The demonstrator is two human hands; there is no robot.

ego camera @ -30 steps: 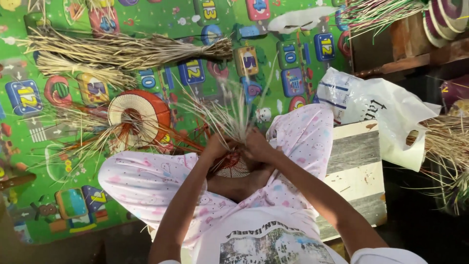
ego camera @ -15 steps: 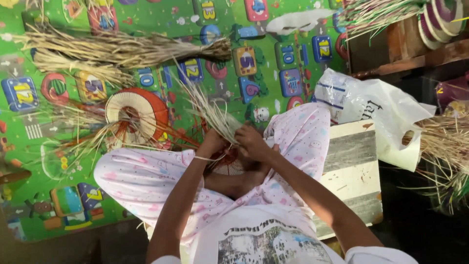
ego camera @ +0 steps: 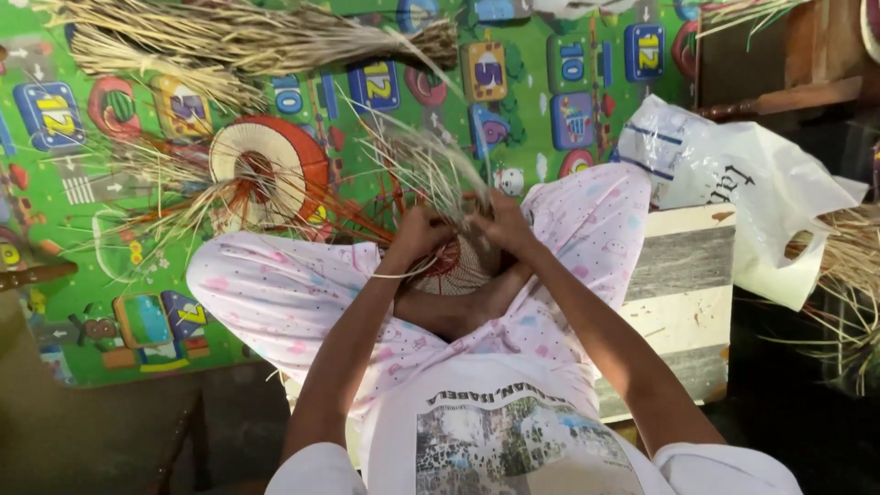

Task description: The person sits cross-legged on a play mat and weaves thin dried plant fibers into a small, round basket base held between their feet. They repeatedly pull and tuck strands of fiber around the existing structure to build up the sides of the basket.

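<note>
A seated person's left hand (ego camera: 420, 234) and right hand (ego camera: 502, 225) are both clenched around a fan of pale straw strands (ego camera: 423, 165), with a small woven disc (ego camera: 458, 270) directly beneath them in the lap. The strands rise away from the body, leaning left. A finished round woven piece (ego camera: 266, 165) lies on the green play mat (ego camera: 55, 211) to the left, a white plastic bag (ego camera: 733, 183) to the right; nothing blocks the hands.

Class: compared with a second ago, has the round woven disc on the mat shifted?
No. The round woven disc stays on the same printed pattern of the green play mat; only the camera view shifted.
</note>
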